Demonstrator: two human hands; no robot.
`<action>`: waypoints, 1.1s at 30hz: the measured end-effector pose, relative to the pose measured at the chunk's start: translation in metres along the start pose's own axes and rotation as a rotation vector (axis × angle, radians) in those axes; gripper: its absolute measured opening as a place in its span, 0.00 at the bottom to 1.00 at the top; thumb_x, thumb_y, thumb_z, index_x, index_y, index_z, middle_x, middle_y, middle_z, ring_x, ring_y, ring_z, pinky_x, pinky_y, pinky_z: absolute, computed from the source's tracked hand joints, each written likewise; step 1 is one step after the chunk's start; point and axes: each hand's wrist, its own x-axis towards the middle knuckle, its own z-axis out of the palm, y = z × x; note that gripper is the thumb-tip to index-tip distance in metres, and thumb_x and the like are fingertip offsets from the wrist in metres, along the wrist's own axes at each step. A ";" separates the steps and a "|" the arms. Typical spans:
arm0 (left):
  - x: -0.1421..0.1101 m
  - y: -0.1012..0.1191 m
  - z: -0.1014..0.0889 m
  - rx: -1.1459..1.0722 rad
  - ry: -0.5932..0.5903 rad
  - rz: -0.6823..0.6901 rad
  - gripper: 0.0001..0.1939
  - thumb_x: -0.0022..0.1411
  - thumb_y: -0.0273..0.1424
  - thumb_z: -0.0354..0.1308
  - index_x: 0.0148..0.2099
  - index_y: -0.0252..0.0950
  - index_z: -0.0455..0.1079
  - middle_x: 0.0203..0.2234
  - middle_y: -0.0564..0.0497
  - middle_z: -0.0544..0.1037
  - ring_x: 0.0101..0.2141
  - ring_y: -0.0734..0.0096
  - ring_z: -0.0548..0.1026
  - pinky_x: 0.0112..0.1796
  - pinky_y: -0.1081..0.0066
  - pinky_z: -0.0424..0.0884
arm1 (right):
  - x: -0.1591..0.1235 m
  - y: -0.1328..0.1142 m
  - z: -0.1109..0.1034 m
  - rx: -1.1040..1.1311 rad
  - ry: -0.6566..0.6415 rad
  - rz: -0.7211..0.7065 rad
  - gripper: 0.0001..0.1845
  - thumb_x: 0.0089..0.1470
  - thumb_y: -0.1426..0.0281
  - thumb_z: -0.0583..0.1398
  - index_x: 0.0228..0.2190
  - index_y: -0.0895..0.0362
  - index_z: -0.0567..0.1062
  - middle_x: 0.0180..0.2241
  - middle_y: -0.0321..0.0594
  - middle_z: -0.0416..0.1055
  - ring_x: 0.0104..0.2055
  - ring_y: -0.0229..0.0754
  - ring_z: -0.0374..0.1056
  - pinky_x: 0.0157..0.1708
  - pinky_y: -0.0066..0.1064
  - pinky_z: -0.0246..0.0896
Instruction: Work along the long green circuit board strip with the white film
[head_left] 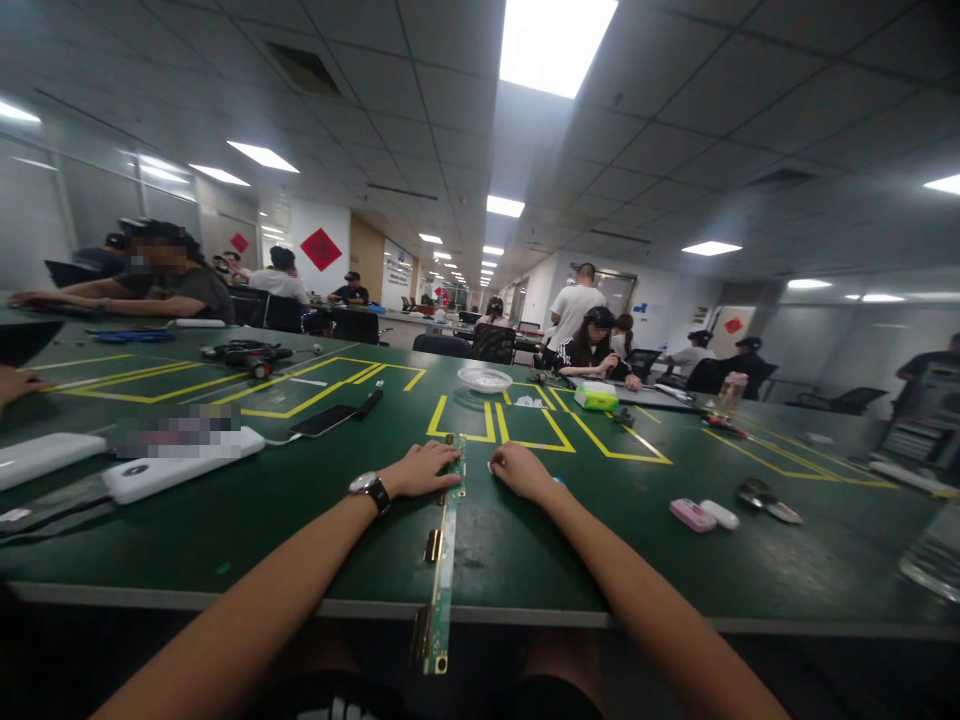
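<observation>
A long, narrow green circuit board [447, 560] with copper-brown flex tabs along its left side lies on the green table, its near end reaching past the table edge. My left hand [420, 470], with a watch on the wrist, rests with fingers stretched out over the far part of the board. To the right of the board, my right hand [521, 470] is closed, fingers curled near the tabletop. A small pale bit shows at its fingertips, too small to name. Something small and blue peeks out beside the right wrist.
Left of me are a white power bank [187, 465] and a phone [326, 420] on a cable. A white dish [484, 380] stands ahead, near a green tissue pack [597, 397]. A pink case [691, 515] lies at right. Several people sit around.
</observation>
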 end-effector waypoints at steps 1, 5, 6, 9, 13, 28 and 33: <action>0.000 0.000 0.000 -0.001 -0.005 -0.001 0.29 0.65 0.51 0.45 0.62 0.43 0.57 0.60 0.46 0.60 0.57 0.52 0.55 0.50 0.53 0.55 | 0.000 -0.001 -0.001 0.033 -0.004 -0.039 0.12 0.55 0.68 0.56 0.35 0.59 0.78 0.34 0.45 0.72 0.39 0.42 0.67 0.41 0.29 0.57; -0.001 0.002 -0.002 -0.011 -0.014 -0.001 0.28 0.65 0.51 0.44 0.62 0.44 0.57 0.60 0.47 0.60 0.57 0.52 0.55 0.50 0.53 0.54 | -0.007 0.011 -0.010 0.214 -0.064 -0.118 0.13 0.54 0.68 0.57 0.39 0.58 0.77 0.35 0.41 0.72 0.36 0.39 0.67 0.37 0.27 0.58; -0.001 0.002 -0.002 -0.012 -0.012 0.000 0.28 0.65 0.51 0.44 0.62 0.44 0.57 0.60 0.47 0.60 0.57 0.52 0.55 0.50 0.53 0.54 | -0.009 0.016 -0.013 0.239 -0.070 -0.107 0.13 0.53 0.69 0.57 0.40 0.58 0.77 0.35 0.41 0.72 0.35 0.38 0.67 0.36 0.26 0.58; -0.001 0.002 -0.001 -0.012 -0.007 -0.001 0.28 0.65 0.50 0.44 0.62 0.44 0.57 0.60 0.47 0.60 0.57 0.52 0.55 0.51 0.53 0.54 | -0.011 0.022 -0.015 0.230 -0.068 -0.102 0.13 0.52 0.71 0.57 0.38 0.57 0.78 0.33 0.40 0.73 0.33 0.38 0.66 0.35 0.26 0.58; 0.000 0.001 0.001 -0.014 -0.004 -0.006 0.28 0.65 0.50 0.44 0.62 0.44 0.57 0.60 0.47 0.60 0.57 0.52 0.55 0.51 0.53 0.54 | -0.007 0.011 -0.009 0.177 -0.048 -0.136 0.12 0.52 0.71 0.57 0.36 0.57 0.79 0.31 0.40 0.72 0.33 0.38 0.65 0.36 0.27 0.56; 0.001 0.007 0.001 -0.002 -0.010 -0.041 0.27 0.65 0.49 0.45 0.62 0.44 0.57 0.60 0.46 0.59 0.58 0.51 0.54 0.51 0.53 0.52 | 0.007 -0.021 0.008 0.152 0.008 -0.078 0.12 0.52 0.66 0.59 0.37 0.55 0.79 0.31 0.40 0.71 0.33 0.39 0.64 0.35 0.27 0.57; 0.001 0.007 0.002 -0.001 -0.007 -0.031 0.27 0.65 0.49 0.45 0.62 0.43 0.58 0.60 0.45 0.60 0.57 0.50 0.55 0.50 0.52 0.53 | 0.006 -0.020 0.008 0.160 0.020 -0.109 0.12 0.52 0.67 0.58 0.37 0.55 0.79 0.31 0.40 0.71 0.34 0.39 0.64 0.36 0.28 0.57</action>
